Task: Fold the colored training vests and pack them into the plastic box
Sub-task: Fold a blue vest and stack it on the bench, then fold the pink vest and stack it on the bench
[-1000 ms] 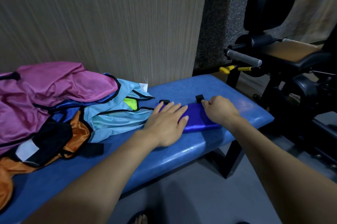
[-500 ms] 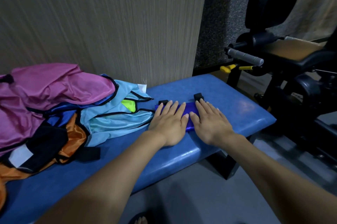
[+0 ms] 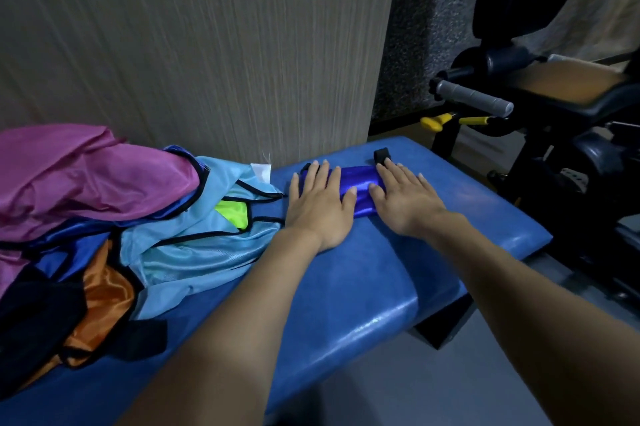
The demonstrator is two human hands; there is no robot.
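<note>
Head view only. Palms down: my left hand (image 3: pixel 320 204) and my right hand (image 3: pixel 403 198) both lie flat, fingers straight and spread, on the folded royal-blue vest (image 3: pixel 358 185), which sits as a narrow strip on the far part of the blue padded bench (image 3: pixel 346 294). Neither hand grips; both just press.

Change over the last second: my right hand was curled at the strip's right end, near the black strap end (image 3: pixel 382 154); now it is opened out and moved inward onto the cloth. Half a second ago the two hands touched side by side; now they sit a little apart, with a band of blue showing between them. Left hand has hardly shifted.

My reading: I am smoothing outward, flattening the last fold, so this vest looks close to ready for packing. Shiny fabric, likely slippery; the fold may spring open once I lift off.

To the left, touching the strip's end, the unfolded heap: light-blue vest (image 3: pixel 194 245), pink vest (image 3: pixel 93 176), orange vest (image 3: pixel 104 301), a neon-yellow patch (image 3: pixel 233 214). Most of the folding is still ahead.

Plastic box: not in view, so I cannot tell where it stands. Exercise machine (image 3: pixel 554 96) at right, apart from the bench.
</note>
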